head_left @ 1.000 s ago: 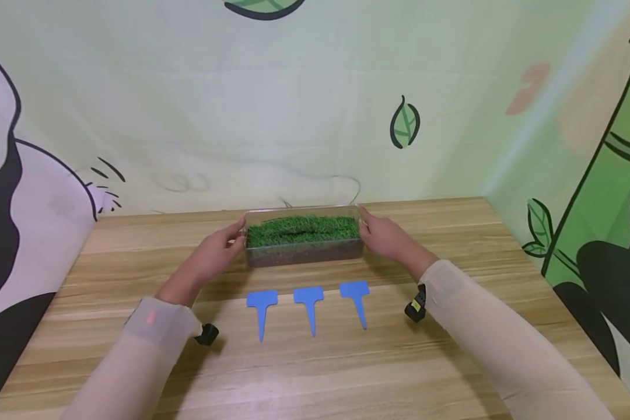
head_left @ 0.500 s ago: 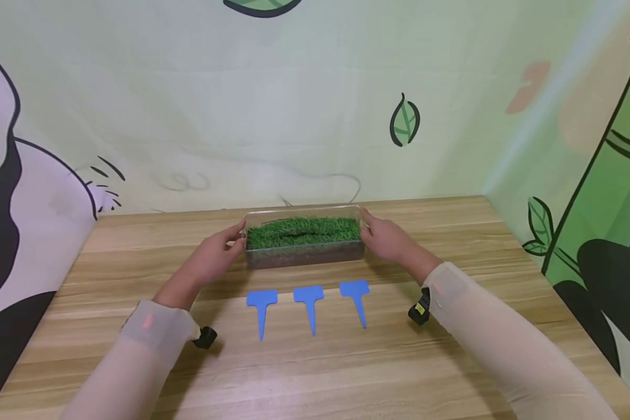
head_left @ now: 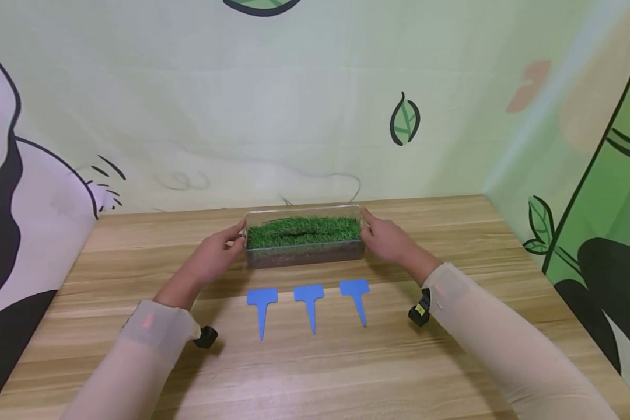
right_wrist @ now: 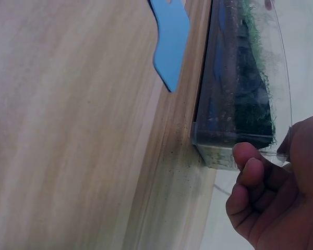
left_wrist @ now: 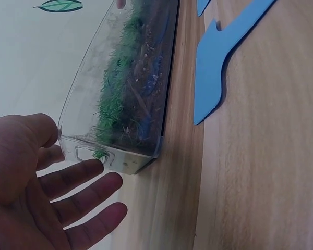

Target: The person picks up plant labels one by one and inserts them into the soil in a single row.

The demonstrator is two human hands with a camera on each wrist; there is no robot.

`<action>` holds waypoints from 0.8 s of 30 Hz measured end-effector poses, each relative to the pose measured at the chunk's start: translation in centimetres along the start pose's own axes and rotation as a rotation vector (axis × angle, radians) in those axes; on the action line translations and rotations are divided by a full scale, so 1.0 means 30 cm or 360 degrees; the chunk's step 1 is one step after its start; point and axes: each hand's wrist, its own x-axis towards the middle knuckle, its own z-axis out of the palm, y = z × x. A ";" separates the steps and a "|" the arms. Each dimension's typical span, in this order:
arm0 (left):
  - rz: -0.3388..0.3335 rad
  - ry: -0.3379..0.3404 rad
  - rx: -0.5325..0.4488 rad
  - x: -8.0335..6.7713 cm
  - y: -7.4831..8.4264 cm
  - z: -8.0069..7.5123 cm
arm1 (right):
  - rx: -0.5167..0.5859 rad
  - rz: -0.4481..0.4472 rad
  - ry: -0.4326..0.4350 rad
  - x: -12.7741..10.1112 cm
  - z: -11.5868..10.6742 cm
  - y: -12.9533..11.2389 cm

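A clear plastic box point(head_left: 303, 252) filled with soil and green grass stands at the middle of the wooden table point(head_left: 315, 373). My left hand point(head_left: 217, 252) is at its left end, fingers straight and spread, with the fingertips point(left_wrist: 96, 167) at the end wall and the thumb by the rim. My right hand point(head_left: 385, 239) grips the right end, with the thumb on the rim and the curled fingers point(right_wrist: 248, 162) against the end wall. Three blue T-shaped plant labels point(head_left: 308, 302) lie in a row in front of the box, spikes pointing toward me.
A printed cloth backdrop point(head_left: 315, 116) rises close behind the table and along its right side. In the left wrist view one blue label point(left_wrist: 214, 67) lies beside the box point(left_wrist: 130, 88); in the right wrist view another label point(right_wrist: 171, 36) lies near the box point(right_wrist: 240, 78).
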 end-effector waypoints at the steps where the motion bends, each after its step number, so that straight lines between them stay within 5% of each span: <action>1: -0.0003 0.0003 -0.0008 0.000 -0.001 0.000 | 0.0009 -0.0001 0.0004 -0.001 0.001 0.000; 15: 0.0011 0.0002 -0.0013 0.011 -0.019 0.005 | 0.0041 0.0002 -0.0018 -0.005 0.000 0.000; 24: 0.0107 0.0026 -0.0006 0.034 -0.012 0.011 | 0.0003 0.0008 -0.0022 -0.007 -0.007 -0.006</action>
